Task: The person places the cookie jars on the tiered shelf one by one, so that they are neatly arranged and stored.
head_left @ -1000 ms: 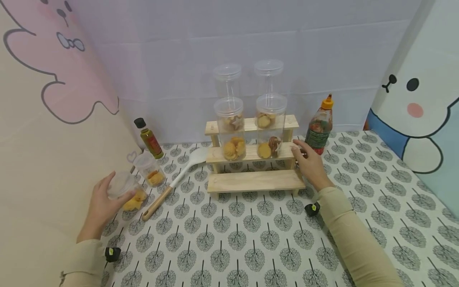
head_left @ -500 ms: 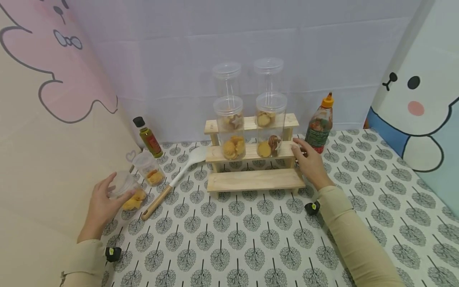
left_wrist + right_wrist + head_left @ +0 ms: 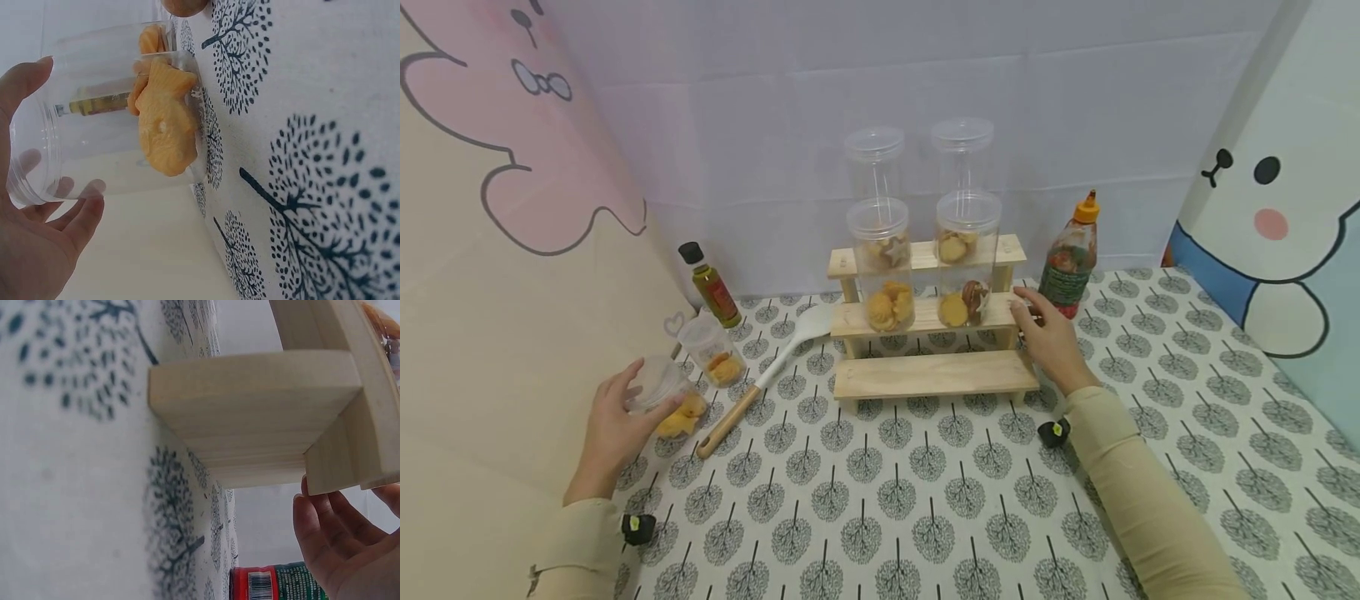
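Observation:
My left hand (image 3: 613, 429) grips a clear plastic jar (image 3: 100, 156) near its lid, thumb on one side and fingers on the other. Yellow cookies, one fish-shaped (image 3: 165, 122), lie in the bottom of this jar, which stands at the left of the table. My right hand (image 3: 1054, 343) holds the right end of the middle tier of a wooden three-step shelf (image 3: 936, 375). In the right wrist view its fingertips touch the shelf's side post (image 3: 337, 450). Two clear cookie jars stand on the middle tier and two on the top tier.
Another small cookie jar (image 3: 715, 354) stands behind the held one. A white spatula with a wooden handle (image 3: 775, 371) lies left of the shelf. An oil bottle (image 3: 711, 287) stands at the back left. Right of the shelf stands a red sauce bottle (image 3: 1067, 262), close to my right hand.
The head view has tilted very slightly. Both hands keep their places on the jar and the shelf, and the objects stay where they were.

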The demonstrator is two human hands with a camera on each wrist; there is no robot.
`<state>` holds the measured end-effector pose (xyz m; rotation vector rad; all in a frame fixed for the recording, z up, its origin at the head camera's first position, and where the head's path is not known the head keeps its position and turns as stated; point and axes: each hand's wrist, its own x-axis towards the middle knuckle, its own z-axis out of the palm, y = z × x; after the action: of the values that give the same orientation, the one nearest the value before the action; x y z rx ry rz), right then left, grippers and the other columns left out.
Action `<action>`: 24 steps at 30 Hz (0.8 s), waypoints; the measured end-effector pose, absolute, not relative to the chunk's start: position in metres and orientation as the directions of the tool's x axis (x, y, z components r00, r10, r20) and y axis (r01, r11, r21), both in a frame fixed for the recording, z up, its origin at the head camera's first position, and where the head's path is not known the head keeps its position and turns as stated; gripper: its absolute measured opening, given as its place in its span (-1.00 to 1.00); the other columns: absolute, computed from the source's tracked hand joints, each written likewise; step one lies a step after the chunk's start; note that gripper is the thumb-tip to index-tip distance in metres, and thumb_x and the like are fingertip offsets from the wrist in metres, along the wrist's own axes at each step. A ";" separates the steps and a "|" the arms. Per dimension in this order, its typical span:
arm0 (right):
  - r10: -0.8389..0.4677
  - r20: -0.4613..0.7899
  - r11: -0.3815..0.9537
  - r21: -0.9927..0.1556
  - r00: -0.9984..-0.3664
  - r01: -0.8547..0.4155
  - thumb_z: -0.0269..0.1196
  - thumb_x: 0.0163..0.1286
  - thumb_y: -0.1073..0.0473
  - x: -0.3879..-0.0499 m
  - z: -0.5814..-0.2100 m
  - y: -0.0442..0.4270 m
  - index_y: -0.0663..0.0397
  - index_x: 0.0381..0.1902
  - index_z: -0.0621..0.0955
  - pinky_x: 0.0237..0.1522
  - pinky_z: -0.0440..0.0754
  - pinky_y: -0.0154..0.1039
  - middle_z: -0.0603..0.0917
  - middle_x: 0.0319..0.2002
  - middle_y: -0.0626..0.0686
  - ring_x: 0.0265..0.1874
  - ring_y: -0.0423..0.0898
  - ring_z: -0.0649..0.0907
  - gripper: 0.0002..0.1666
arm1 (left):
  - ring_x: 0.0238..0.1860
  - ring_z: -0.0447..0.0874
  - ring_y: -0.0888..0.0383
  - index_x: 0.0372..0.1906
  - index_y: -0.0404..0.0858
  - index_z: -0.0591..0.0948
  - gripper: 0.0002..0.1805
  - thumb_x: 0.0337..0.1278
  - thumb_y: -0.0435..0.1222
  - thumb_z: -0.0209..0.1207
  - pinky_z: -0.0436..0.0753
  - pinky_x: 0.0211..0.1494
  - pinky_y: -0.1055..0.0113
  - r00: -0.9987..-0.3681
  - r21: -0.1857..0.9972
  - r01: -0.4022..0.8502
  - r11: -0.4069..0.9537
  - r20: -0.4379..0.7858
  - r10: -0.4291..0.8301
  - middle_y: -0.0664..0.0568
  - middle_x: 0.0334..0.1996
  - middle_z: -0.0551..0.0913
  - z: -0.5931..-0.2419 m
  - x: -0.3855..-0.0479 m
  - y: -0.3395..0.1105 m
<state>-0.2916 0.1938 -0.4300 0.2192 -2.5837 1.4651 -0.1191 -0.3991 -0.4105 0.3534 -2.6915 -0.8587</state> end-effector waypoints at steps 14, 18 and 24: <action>-0.044 0.215 0.504 -0.839 -0.976 -0.207 -0.10 0.48 -0.42 -0.291 -0.430 0.197 -0.35 0.50 0.31 -0.06 0.61 0.14 0.56 0.14 0.24 -0.06 0.16 0.63 -0.27 | 0.26 0.33 -0.29 0.57 0.06 0.18 0.03 0.01 0.00 0.47 0.38 0.16 -0.41 -0.903 0.617 -0.054 0.785 0.306 -0.302 -0.25 0.44 0.22 -0.367 -0.102 -0.372; -0.047 0.208 0.498 -0.843 -0.977 -0.204 -0.09 0.47 -0.43 -0.292 -0.430 0.197 -0.33 0.50 0.32 -0.03 0.61 0.16 0.56 0.16 0.25 -0.04 0.18 0.62 -0.25 | 0.25 0.39 -0.24 0.55 0.11 0.22 0.02 -0.03 0.01 0.49 0.43 0.13 -0.36 -0.915 0.587 0.019 0.809 0.337 -0.223 -0.19 0.42 0.27 -0.348 -0.104 -0.347; -0.067 0.207 0.488 -0.846 -0.976 -0.213 -0.07 0.48 -0.41 -0.291 -0.429 0.195 -0.27 0.50 0.32 -0.02 0.59 0.19 0.55 0.17 0.28 -0.01 0.20 0.60 -0.25 | 0.23 0.45 -0.17 0.48 0.07 0.36 -0.03 -0.13 -0.09 0.56 0.47 0.21 -0.29 -0.912 0.573 0.200 0.794 0.406 -0.063 -0.13 0.34 0.38 -0.334 -0.124 -0.300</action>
<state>-0.2910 0.1950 -0.4287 0.2441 -2.5816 1.4995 -0.1235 -0.3002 -0.3338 -0.1037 -2.5748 -0.8870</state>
